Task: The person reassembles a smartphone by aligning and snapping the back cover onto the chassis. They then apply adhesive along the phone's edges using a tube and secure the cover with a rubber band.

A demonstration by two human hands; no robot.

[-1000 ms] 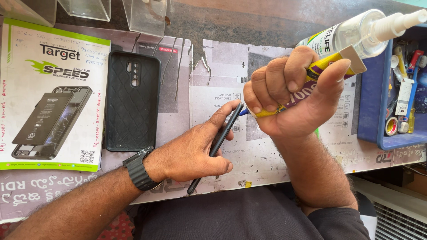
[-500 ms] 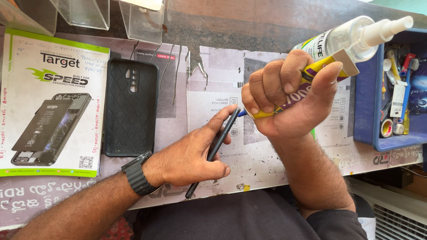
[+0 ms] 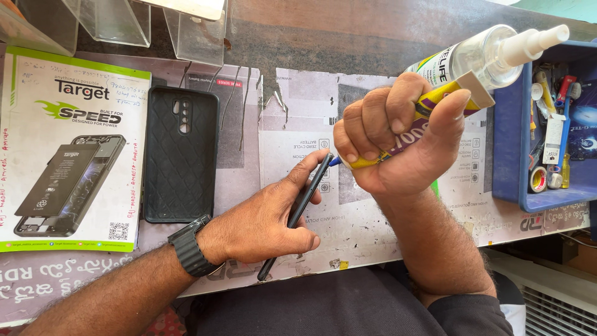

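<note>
My left hand (image 3: 261, 221) holds a thin dark phone (image 3: 298, 211) on its edge, tilted, just above the paper-covered bench. My right hand (image 3: 398, 140) is clenched around a yellow and purple glue tube (image 3: 429, 102). The tube's blue nozzle tip (image 3: 334, 161) touches the phone's upper edge. A black watch (image 3: 189, 247) sits on my left wrist. A clear spray bottle with a white nozzle (image 3: 491, 53) lies just behind my right hand.
A black quilted phone case (image 3: 180, 155) lies face down to the left. Beside it is a white and green battery box (image 3: 68, 149). A blue tray (image 3: 510, 143) of small tools stands at the right. Clear plastic stands (image 3: 186, 25) line the back.
Both hands and the phone stay in the same grip. The view has shifted slightly, and the tube tip stays at the phone's upper edge.
</note>
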